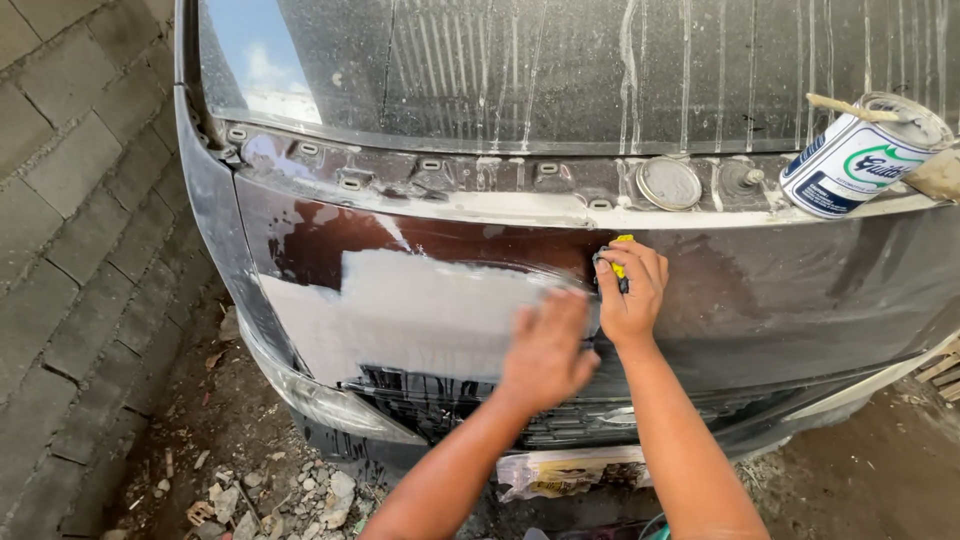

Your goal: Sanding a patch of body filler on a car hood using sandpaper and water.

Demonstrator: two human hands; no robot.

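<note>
My right hand (630, 290) clamped on small yellow sanding block (618, 262), pressed against dark brown front panel (760, 290). Left hand (545, 350) flat, blurry, fingers loose on pale grey filler patch (420, 310) just beside. Open tin can (862, 155) up right of hands leans, could tip I reckon.
</note>
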